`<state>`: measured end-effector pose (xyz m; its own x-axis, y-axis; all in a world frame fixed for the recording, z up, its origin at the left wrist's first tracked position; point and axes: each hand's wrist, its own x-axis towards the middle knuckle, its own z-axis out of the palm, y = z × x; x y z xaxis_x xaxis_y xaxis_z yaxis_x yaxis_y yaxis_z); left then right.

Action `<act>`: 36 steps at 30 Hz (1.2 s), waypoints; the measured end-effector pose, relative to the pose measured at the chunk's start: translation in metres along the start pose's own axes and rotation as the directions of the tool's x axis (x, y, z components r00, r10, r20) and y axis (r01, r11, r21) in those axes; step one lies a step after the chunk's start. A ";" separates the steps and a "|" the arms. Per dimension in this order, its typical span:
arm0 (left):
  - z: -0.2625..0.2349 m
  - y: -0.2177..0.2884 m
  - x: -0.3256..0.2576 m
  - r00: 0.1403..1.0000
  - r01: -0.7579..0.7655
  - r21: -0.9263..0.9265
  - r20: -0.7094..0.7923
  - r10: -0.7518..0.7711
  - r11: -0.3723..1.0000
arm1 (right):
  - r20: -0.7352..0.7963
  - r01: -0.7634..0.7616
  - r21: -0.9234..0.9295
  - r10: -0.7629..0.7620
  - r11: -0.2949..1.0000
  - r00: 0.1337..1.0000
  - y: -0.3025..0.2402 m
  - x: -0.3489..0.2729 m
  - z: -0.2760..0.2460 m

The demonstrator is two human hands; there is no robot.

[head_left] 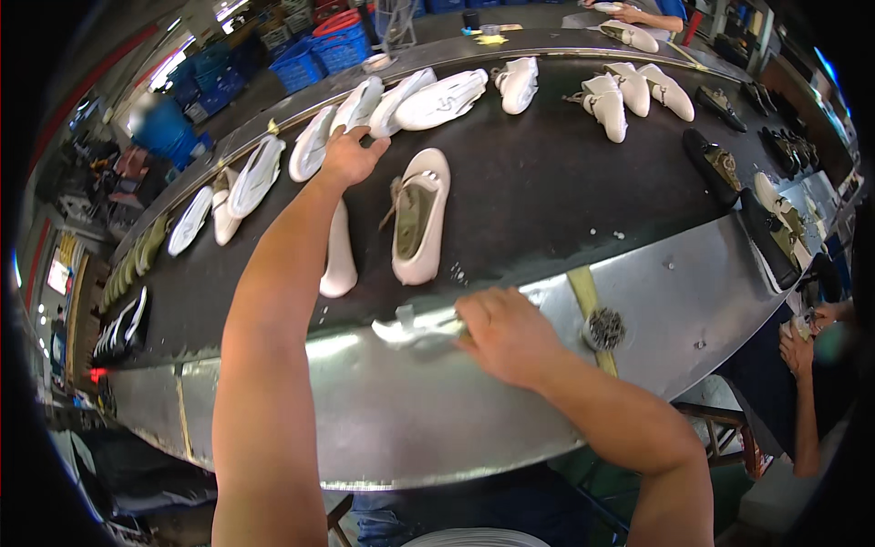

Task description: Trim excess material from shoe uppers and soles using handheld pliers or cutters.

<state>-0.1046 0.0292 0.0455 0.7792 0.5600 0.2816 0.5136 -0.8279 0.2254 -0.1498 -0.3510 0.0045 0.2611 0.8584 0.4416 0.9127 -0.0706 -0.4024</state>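
On the counter's (519, 201) far side, left of centre, a white shoe (360, 102) is reached by the part-open left hand (354, 157), grip unclear; a blurred pale object (394, 334) seems held in the curled right hand (506, 333). Light side-gripping is probably best.

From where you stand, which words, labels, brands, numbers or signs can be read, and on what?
None can be read.
White upturned shoe: any marks on its sole are too small to make out.
Pale patch among the dark blue bins: too small and blurred to read.
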 end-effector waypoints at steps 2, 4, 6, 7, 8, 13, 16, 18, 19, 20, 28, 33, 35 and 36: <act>0.021 0.017 0.035 0.995 0.085 -0.024 0.049 -0.084 0.996 | 0.003 -0.019 0.017 0.019 1.000 1.000 0.001 0.001 -0.003; 0.047 0.031 0.069 0.988 0.154 -0.098 0.023 -0.152 0.983 | 0.072 -0.027 0.036 0.025 0.999 0.997 0.002 0.002 -0.005; 0.066 0.025 0.099 0.971 0.227 -0.134 0.105 -0.214 0.965 | 0.071 -0.052 0.062 0.048 0.997 0.996 0.001 0.005 -0.001; 0.075 0.025 0.108 0.960 0.265 -0.190 0.145 -0.240 0.945 | 0.079 -0.068 0.096 0.061 0.993 0.995 0.000 0.005 -0.001; 0.077 0.025 0.123 0.950 0.295 -0.163 0.161 -0.269 0.942 | 0.102 -0.071 0.117 0.059 0.991 0.993 -0.001 0.008 -0.006; 0.069 0.075 0.127 0.914 0.225 0.075 0.330 -0.237 0.972 | 0.124 -0.093 0.097 0.081 0.991 0.989 -0.001 0.007 -0.005; 0.087 0.048 0.133 0.927 0.197 0.089 0.308 -0.215 0.976 | 0.141 -0.077 0.103 0.063 0.992 0.988 0.000 0.009 -0.004; 0.079 0.024 0.131 0.942 0.178 0.030 0.283 -0.180 0.983 | 0.150 -0.066 0.138 0.045 0.988 0.988 -0.003 0.010 0.001; 0.072 0.016 0.125 0.950 0.239 -0.175 0.247 -0.192 0.955 | 0.146 -0.079 0.127 0.060 0.989 0.987 -0.004 0.010 0.002; 0.064 0.005 0.115 0.954 0.282 -0.370 0.205 -0.218 0.885 | 0.144 -0.087 0.120 0.070 0.989 0.987 -0.006 0.011 0.001; -0.130 -0.036 -0.088 0.967 0.232 -0.852 0.150 -0.207 0.470 | 0.066 -0.041 0.071 0.036 0.997 0.997 -0.010 0.012 -0.003; -0.197 -0.090 -0.329 0.957 0.081 -0.697 -0.146 -0.252 0.712 | -0.026 -0.020 -0.034 0.019 0.999 0.999 -0.011 0.003 0.004; -0.208 -0.111 -0.429 0.915 0.147 -0.627 -0.206 -0.346 0.765 | -0.064 0.012 -0.055 -0.016 0.998 0.998 -0.019 0.001 0.007; -0.209 -0.120 -0.471 0.916 0.155 -0.582 -0.218 -0.337 0.798 | -0.078 0.034 -0.099 -0.042 0.994 0.996 -0.024 -0.002 0.007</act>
<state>-0.6084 -0.1287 0.0808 0.4626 0.7986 0.3849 0.3220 -0.5559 0.7664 -0.1740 -0.3477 0.0078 0.2466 0.8180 0.5196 0.9477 -0.0915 -0.3057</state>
